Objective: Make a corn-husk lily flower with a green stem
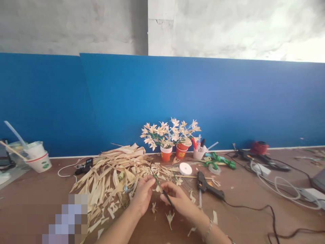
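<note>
Both hands on a stem; behind, flower-filled orange cups.

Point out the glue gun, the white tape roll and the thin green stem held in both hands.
glue gun (210, 188): head view, on its black body.
white tape roll (185, 168): head view, on its top face.
thin green stem (160, 187): head view, mid-length between the hands.

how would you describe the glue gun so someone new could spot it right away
Start at the brown table below the blue wall, then look just right of the right hand. The glue gun lies flat there, black, with a black cord trailing right, unlike the pale husk strips around.
</note>
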Available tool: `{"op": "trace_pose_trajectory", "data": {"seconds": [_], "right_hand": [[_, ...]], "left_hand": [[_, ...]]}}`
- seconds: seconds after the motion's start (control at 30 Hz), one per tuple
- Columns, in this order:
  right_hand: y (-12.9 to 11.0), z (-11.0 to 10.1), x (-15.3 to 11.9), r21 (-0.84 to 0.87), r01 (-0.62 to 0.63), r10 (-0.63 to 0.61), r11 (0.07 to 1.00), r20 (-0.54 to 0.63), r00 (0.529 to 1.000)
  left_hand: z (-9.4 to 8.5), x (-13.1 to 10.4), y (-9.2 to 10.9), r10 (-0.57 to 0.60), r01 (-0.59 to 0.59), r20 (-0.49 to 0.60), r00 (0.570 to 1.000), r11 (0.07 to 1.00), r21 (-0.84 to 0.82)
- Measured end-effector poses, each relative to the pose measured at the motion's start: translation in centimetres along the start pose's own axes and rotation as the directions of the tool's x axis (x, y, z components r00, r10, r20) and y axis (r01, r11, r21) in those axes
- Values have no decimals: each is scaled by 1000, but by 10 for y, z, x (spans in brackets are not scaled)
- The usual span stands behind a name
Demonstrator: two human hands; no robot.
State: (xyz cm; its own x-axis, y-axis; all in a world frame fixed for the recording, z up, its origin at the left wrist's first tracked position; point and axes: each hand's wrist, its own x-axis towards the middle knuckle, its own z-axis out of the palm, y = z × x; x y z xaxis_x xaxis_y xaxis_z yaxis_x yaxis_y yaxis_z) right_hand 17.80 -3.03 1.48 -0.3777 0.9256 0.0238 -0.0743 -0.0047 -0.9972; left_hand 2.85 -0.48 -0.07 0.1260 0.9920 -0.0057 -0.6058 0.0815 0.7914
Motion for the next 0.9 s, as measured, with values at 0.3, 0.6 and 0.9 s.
{"op": "trace_pose_trajectory", "data": {"seconds": [0.3,0.6,0.9], "right_hand": [[2,0,0,-38,34,-33,999,24,999],[4,3,0,-30,93,-91,995,44,995],[1,4,-1,-25,87,-85,996,63,994]], "left_hand": [[4,0,3,-17,16,-28,999,1000,-20],[10,-6,9,-70,71,43,997,997,-35],[12,-8,11,-92,97,106,990,994,-45]]}}
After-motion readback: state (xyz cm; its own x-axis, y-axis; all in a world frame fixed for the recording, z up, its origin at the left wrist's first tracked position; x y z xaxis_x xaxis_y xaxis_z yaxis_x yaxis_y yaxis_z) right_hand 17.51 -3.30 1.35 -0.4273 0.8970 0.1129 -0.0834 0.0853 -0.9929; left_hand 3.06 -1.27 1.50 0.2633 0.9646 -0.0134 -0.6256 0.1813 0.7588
